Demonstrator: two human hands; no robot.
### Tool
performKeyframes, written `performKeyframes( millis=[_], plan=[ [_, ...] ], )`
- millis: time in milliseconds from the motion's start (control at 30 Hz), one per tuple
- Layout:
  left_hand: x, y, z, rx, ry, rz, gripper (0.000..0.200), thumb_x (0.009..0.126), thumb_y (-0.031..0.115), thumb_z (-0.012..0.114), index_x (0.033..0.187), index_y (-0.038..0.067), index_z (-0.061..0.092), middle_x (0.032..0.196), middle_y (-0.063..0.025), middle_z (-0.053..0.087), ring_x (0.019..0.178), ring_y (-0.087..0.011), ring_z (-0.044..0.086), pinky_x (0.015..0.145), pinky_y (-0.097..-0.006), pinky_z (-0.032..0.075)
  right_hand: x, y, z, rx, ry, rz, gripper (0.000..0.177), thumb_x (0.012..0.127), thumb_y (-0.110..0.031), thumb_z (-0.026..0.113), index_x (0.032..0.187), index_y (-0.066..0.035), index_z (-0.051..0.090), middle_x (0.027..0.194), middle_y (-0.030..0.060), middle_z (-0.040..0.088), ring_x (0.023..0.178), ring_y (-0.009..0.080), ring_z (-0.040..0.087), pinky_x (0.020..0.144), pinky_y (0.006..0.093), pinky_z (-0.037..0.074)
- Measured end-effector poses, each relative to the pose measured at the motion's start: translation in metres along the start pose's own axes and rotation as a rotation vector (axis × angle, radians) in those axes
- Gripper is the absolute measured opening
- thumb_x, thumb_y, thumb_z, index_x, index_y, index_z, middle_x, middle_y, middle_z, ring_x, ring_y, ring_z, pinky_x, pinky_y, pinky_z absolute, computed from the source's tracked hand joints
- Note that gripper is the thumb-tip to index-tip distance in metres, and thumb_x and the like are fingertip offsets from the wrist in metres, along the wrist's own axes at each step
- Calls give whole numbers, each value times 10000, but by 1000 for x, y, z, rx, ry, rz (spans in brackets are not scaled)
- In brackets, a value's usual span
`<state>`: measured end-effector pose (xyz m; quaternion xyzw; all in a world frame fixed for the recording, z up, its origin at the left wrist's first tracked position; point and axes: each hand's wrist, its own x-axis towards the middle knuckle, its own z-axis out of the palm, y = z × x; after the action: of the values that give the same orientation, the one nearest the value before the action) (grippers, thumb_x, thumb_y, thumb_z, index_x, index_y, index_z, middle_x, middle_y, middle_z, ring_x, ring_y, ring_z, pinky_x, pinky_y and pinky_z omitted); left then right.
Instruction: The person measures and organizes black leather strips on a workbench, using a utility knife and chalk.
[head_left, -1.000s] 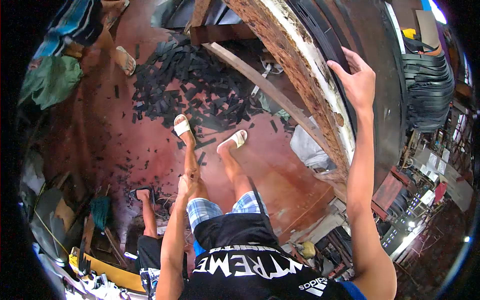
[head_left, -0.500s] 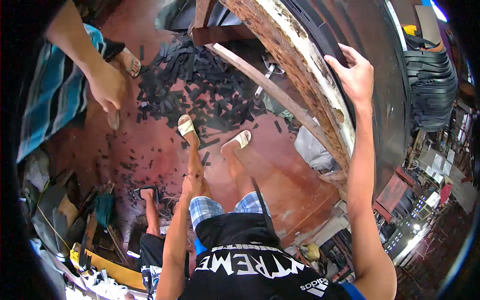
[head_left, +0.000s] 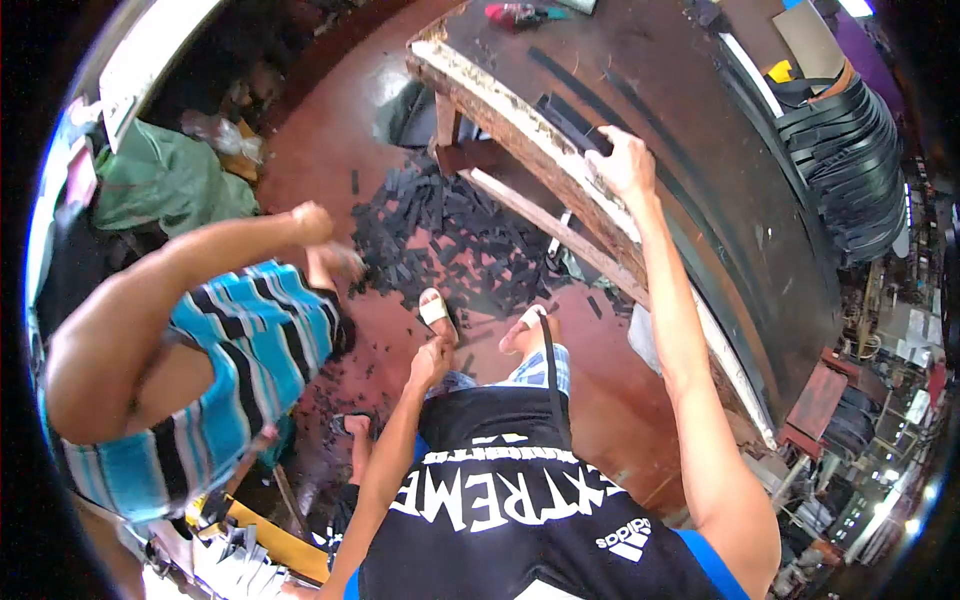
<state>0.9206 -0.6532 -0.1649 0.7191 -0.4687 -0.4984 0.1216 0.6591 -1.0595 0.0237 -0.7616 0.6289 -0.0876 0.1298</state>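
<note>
My right hand (head_left: 628, 168) is at the white, worn edge of the dark table (head_left: 690, 130), thumb and fingers closed round the near end of some black strips (head_left: 568, 120). Long black strips (head_left: 660, 125) lie along the tabletop beyond it. My left hand (head_left: 431, 362) is closed in front of my lap, above my leg; whatever is inside its fingers is hidden.
Short black offcuts (head_left: 435, 225) are heaped on the red floor (head_left: 600, 350). A person in a striped blue garment (head_left: 255, 340) bends at my left, one arm stretched forward. A bundle of black strips (head_left: 850, 150) hangs at the right. A green sack (head_left: 165, 180) stands at the far left.
My view has shifted, bringing more of the tabletop in. My right hand has moved along the table edge to the black strips' end. The person at left has come further into view.
</note>
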Motion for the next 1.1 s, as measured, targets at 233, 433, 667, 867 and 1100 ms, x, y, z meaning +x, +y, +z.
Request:
performKeyframes(
  millis=[233,433,667,867,1100],
  plan=[
    [56,32,-47,180,87,91,329,909,266,601,1168,69,650,986,-217,714,958,-398,685,848,-494,536,-6,14,15,188,87,-40,541,755,-261,780,1254,-97,648,1232,136,677,1097,318,664,936,422,540],
    [123,161,-93,-87,417,147,270,929,188,593,1095,-4,685,892,-194,711,756,-295,714,707,-381,553,-6,21,18,214,86,-100,524,808,-257,767,1277,-95,599,1167,114,675,1083,293,655,893,416,561],
    [208,335,-201,47,747,490,237,936,98,588,1142,15,670,951,-170,723,761,-274,686,723,-369,534,-17,21,21,158,145,-156,561,829,-258,743,1327,-85,552,1097,94,658,996,275,646,826,387,570],
    [307,424,-265,457,733,709,354,866,161,667,1212,96,627,1125,-152,624,1081,-343,591,915,-462,471,-24,15,8,341,185,-147,555,830,-251,746,1314,-58,555,1212,126,646,1091,320,622,926,414,523],
    [365,429,-276,852,488,732,501,839,215,725,1303,150,548,1236,-128,579,1169,-347,560,959,-519,454,-20,4,12,277,302,-194,282,824,-188,746,1062,-72,649,1168,106,657,1071,300,632,928,411,518]
  ],
)
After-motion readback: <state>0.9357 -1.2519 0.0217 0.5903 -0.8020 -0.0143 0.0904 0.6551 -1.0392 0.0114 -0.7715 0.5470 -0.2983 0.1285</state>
